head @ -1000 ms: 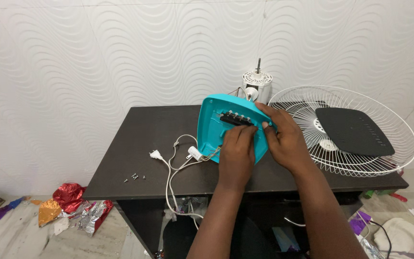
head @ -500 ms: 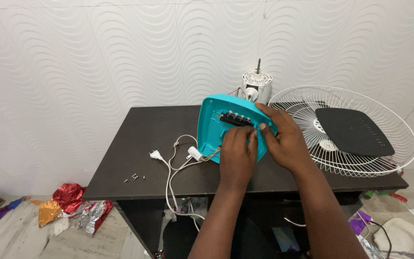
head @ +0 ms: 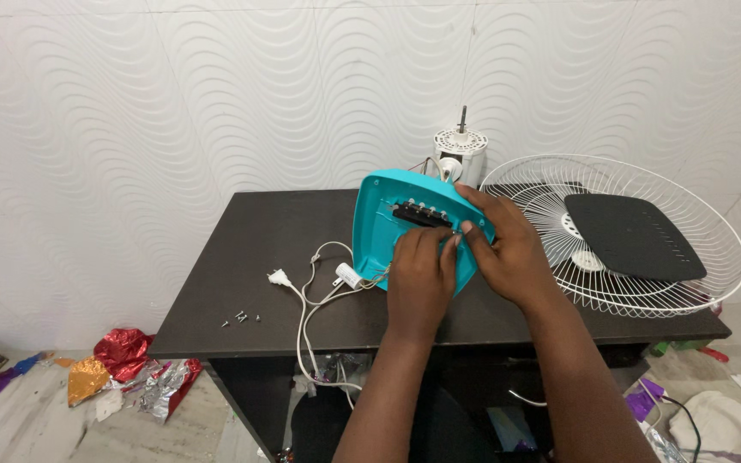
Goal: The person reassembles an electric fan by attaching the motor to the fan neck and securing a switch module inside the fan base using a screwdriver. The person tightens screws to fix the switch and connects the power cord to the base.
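Note:
A teal plastic fan base [head: 379, 227] stands tilted on its edge on the dark table [head: 250, 249], its hollow underside facing me. A black switch block [head: 420, 213] with metal pins sits inside it. My left hand [head: 420, 273] rests on the lower part of the base, fingers curled at the switch block. My right hand [head: 503, 249] grips the base's right edge, fingers over the rim. A white fan motor [head: 460, 153] with an upright shaft stands just behind the base.
A white power cord and plug [head: 280, 278] trail from the base over the table's front edge. Several small screws [head: 240, 318] lie near the front left. A white wire fan guard [head: 696, 225] bearing a black plate [head: 632, 236] lies on the right. Foil wrappers [head: 122, 360] litter the floor.
Both hands have stayed on the teal base; the fingers shifted slightly around the switch block. The base has not visibly moved.

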